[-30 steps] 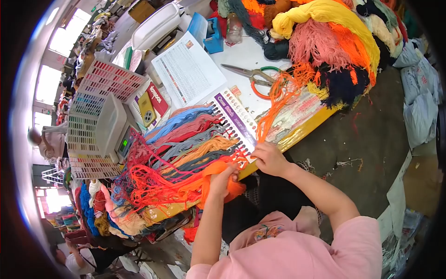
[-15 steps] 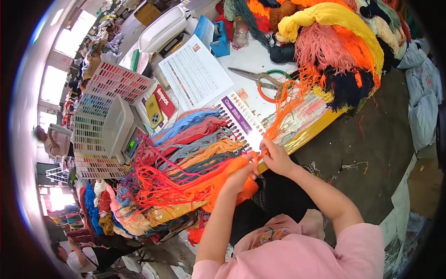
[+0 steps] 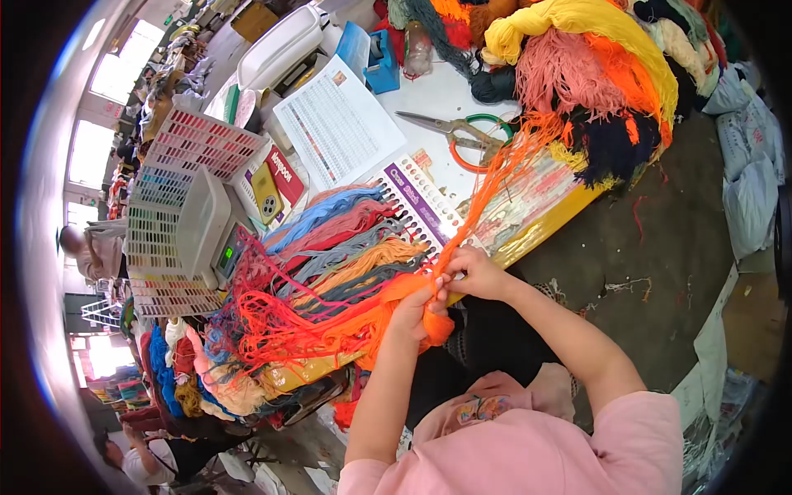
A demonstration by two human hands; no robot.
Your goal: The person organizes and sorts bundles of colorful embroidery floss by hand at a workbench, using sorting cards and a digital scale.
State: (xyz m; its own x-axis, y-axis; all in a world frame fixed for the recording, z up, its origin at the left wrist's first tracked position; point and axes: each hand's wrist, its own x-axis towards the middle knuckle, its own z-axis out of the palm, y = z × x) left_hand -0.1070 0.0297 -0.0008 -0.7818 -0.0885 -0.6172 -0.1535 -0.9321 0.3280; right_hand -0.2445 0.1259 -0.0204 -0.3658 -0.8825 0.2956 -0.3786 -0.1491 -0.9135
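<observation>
Orange embroidery thread (image 3: 474,210) runs in a taut bundle from the heap of skeins down to my hands. My left hand (image 3: 415,312) is wrapped round a thick part of it, and a fold bulges below the fingers. Close beside it, my right hand (image 3: 477,274) pinches the bundle near the table edge; its fingertips are partly hidden. Just beyond lies a card with punched holes and a purple "Cross Stitch" band (image 3: 412,195), with blue, red, grey and yellow-orange floss (image 3: 338,223) looped through it. Loose orange-red strands (image 3: 289,334) trail to the left.
Scissors (image 3: 462,130) with green and orange handles lie past the card. A heap of yarn (image 3: 577,74) covers the table's far right. A printed sheet (image 3: 338,124), a phone (image 3: 266,195), a scale (image 3: 227,252) and colour charts (image 3: 157,239) stand left. Two people are at the far left.
My two hands have come closer together, the right one lower and nearer the left. The orange bundle above them is now straighter and tighter. The view has shifted slightly.
</observation>
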